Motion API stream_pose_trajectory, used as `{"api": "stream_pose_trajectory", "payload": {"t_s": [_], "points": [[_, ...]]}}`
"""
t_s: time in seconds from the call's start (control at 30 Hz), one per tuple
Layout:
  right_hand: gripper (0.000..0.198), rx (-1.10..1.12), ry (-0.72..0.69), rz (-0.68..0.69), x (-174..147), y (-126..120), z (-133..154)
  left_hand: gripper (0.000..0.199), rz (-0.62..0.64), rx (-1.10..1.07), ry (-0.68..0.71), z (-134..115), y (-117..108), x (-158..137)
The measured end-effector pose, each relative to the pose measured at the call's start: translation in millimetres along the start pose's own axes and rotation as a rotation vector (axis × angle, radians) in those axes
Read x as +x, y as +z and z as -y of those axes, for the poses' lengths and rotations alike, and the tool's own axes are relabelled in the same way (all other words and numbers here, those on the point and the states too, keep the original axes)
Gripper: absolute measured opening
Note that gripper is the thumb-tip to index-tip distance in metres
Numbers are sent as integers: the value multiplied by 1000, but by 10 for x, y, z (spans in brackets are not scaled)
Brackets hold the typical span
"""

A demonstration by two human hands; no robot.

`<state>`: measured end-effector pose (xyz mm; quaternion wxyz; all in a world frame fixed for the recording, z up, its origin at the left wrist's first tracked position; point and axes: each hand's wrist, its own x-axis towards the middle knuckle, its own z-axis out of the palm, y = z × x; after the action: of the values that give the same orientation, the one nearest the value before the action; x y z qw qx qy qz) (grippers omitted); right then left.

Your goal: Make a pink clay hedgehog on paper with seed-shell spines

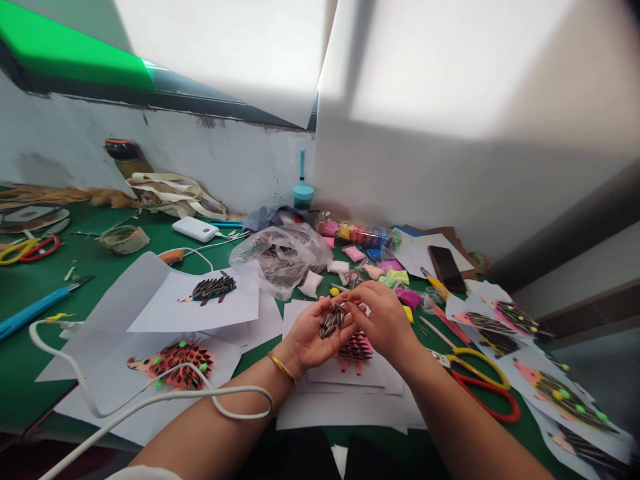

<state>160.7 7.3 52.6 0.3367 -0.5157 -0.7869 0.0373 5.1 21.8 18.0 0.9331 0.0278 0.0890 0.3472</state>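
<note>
My left hand (pixel 313 337) is palm up and cupped, with a small pile of striped sunflower seeds (pixel 330 321) in it. Over its fingers, my right hand (pixel 385 317) has thumb and fingertips pinched together at the pile's edge, on what looks like one sunflower seed. Below both hands, partly hidden by them, lies a paper with a pink clay hedgehog (pixel 356 350) whose back is covered in seeds. A clear plastic bag (pixel 285 257) holding more seeds sits just beyond my left hand.
Finished-looking hedgehog pictures lie left (pixel 183 363) and right (pixel 560 393). Yellow-and-red scissors (pixel 483 380) rest by my right forearm. Coloured clay packets (pixel 355 253), a phone (pixel 445 268) and a white power bank (pixel 196 229) stand farther back. A white cable (pixel 165 399) crosses my left forearm.
</note>
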Motion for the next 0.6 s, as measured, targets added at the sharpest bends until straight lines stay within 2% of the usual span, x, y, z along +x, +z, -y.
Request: {"api": "stream_pose_trajectory", "payload": {"t_s": [0.17, 0.3, 0.43, 0.5, 0.6], "points": [[15, 12, -69, 13, -51, 27, 40, 26, -15, 7, 38, -5, -17, -1], [10, -20, -201, 130, -108, 102, 206, 30, -7, 76, -30, -32, -42, 21], [11, -106, -231, 202, -108, 204, 326, 31, -6, 117, -6, -46, -23, 35], [15, -92, -233, 164, -93, 233, 336, 31, -11, 135, -35, -54, -10, 28], [19, 57, -176, 36, -76, 199, 270, 30, -26, 129, -36, -73, -12, 14]]}}
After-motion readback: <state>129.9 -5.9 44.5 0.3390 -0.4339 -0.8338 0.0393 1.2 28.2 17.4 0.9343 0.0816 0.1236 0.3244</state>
